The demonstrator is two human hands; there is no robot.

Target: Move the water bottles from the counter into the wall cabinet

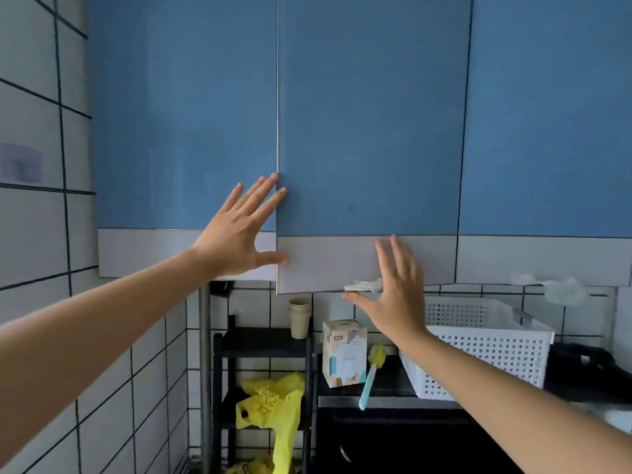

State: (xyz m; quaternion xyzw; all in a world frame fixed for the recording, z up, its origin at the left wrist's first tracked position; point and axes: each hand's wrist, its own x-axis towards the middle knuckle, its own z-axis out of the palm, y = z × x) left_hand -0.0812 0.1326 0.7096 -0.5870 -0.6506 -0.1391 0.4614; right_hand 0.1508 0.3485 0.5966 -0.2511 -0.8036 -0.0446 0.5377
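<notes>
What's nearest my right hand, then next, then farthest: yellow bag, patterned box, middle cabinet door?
1. middle cabinet door, right at the right hand.
2. patterned box, just below-left.
3. yellow bag, low on the black rack, left.

Bare left hand (236, 236), bare right hand (398, 299)

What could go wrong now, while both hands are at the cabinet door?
1. The fingertips of the left hand lie on the seam between the left door and the middle door, which looks slightly ajar; they could be pinched if it swings shut.
2. The middle door may swing out toward the head when pulled.
3. The right hand is above the box and cups; dropping it carelessly could knock them over.
</notes>
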